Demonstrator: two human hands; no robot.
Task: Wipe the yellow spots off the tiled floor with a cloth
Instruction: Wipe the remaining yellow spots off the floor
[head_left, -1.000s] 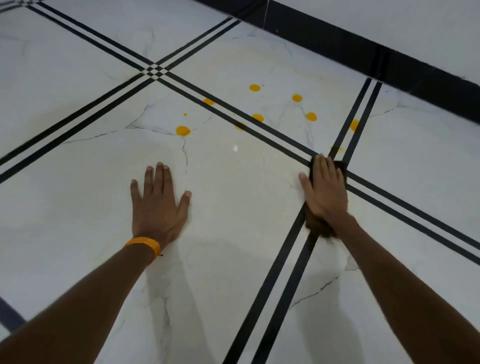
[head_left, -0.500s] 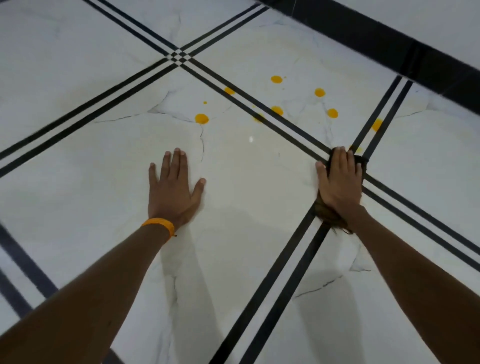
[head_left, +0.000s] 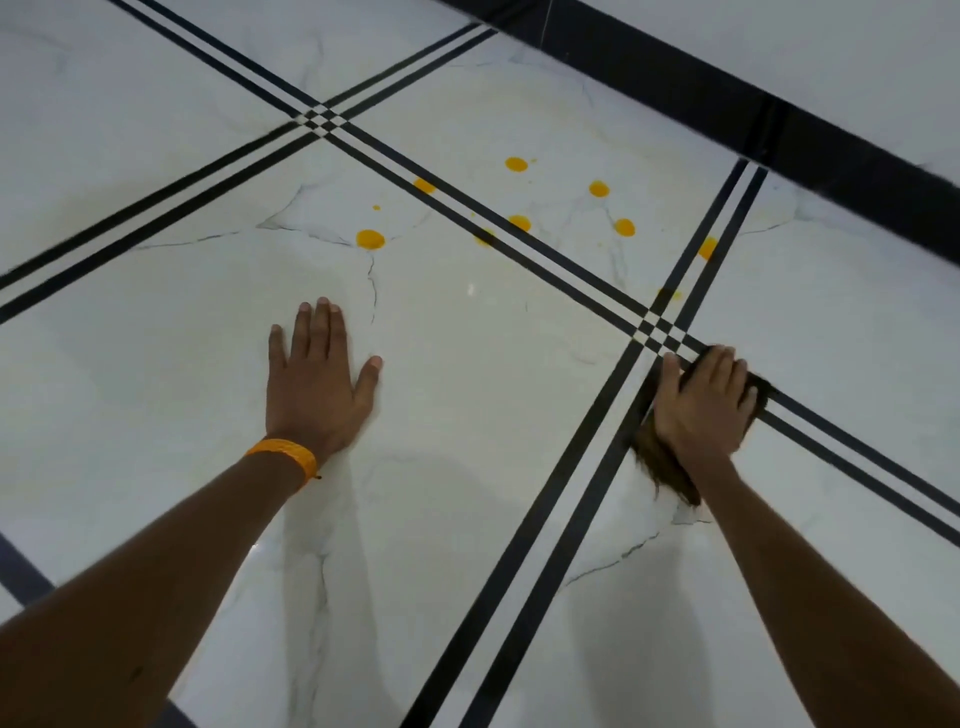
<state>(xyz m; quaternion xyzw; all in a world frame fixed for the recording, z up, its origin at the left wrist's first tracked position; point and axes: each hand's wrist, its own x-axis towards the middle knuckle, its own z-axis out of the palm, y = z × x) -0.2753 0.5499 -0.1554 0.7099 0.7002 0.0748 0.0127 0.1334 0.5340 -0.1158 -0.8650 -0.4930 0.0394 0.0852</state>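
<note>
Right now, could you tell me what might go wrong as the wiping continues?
The brown cloth is bunched under the right hand, so it may smear the yellow spots rather than lift them. The left hand braces flat on the glossy floor and could slip.

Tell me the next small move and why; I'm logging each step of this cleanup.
Probably slide the right hand, pressing the brown cloth, forward onto the faint yellow smear just ahead. It is the nearest mark, the other yellow spots lie farther off, and none looks wiped yet.
</note>
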